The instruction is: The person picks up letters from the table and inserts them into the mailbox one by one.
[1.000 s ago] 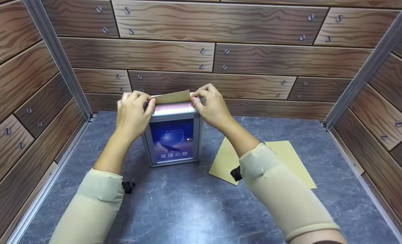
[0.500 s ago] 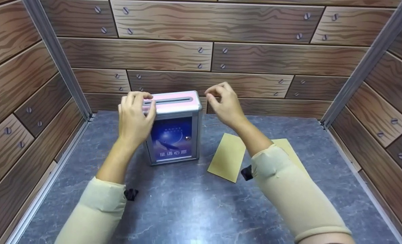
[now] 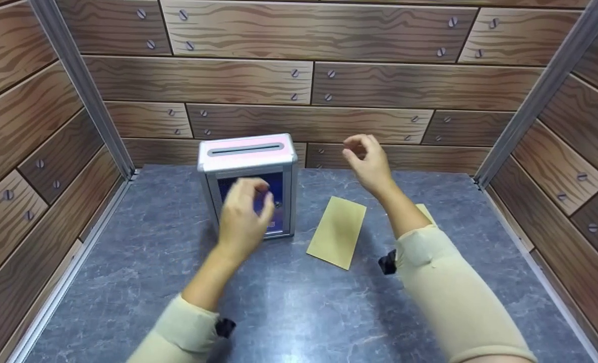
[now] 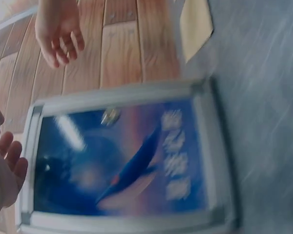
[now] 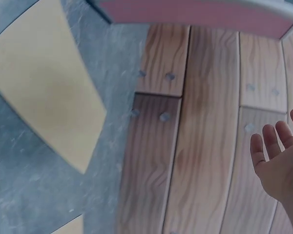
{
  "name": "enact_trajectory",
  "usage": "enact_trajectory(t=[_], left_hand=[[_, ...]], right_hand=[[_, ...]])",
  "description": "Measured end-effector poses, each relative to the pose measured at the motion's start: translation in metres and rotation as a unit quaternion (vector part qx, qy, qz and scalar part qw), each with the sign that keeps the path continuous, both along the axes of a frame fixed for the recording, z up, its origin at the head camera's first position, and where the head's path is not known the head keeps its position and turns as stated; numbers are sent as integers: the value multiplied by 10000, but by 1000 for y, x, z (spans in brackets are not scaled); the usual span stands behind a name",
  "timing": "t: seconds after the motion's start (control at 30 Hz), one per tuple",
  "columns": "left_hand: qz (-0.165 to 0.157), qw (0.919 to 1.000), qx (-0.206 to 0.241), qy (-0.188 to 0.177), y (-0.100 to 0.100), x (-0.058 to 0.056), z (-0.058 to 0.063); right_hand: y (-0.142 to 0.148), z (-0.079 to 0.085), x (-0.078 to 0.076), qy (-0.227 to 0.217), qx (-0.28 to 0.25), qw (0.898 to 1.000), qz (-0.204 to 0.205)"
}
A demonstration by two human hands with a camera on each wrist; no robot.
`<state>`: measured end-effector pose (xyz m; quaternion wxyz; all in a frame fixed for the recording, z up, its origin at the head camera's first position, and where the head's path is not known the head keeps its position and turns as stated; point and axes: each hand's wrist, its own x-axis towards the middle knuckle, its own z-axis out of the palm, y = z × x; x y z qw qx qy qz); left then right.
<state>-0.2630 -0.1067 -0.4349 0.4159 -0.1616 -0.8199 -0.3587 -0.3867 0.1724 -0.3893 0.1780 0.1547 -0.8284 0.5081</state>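
Observation:
A silver-framed box [image 3: 248,160] with a pink top and a narrow slot stands upright on the floor panel. Its front carries a blue whale picture and a small lock, clearest in the left wrist view [image 4: 132,161]. My left hand [image 3: 243,217] hovers before that front, fingers loosely bent around nothing, and partly hides the picture. To the right of the box, my right hand [image 3: 369,162] is raised in the air with relaxed, bare fingers. Below it lies a flat tan paper piece [image 3: 337,234]. A second tan paper piece [image 3: 424,212] is mostly covered by my right forearm.
Wood-patterned panels [image 3: 258,83] close off the back and both sides, with metal corner rails [image 3: 84,96] at left and right. The grey marbled surface [image 3: 299,312] spreads in front of the box.
The tan paper held over the slot went out of sight between the first two frames. My left hand has left the box top, coming down and right; my right hand has moved away rightward.

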Motion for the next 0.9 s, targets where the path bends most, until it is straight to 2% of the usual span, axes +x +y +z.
enact_trajectory(t=[0.17,0.3,0.4,0.53,0.73,0.9], left_hand=[[-276,9973,-244,-628,24,1,-27],[-490,9907,-339,-1227,38,3,-45],[-532,9850,-484,-1568,45,6,-58],[-689,9746,-599,-2045,54,10,-74],[-1050,9539,-909,-2660,71,11,-92],[-977,9431,-1113,-2976,80,5,-106]], right_hand=[[21,-22,-6,-320,-149,9993,-117],[36,-44,-8,-636,-205,9974,-265],[47,-59,-11,-794,-144,9962,-337],[62,-77,-13,-1020,35,9940,-389],[81,-106,-10,-1512,423,9865,-467],[87,-129,-4,-2029,975,9738,-328]])
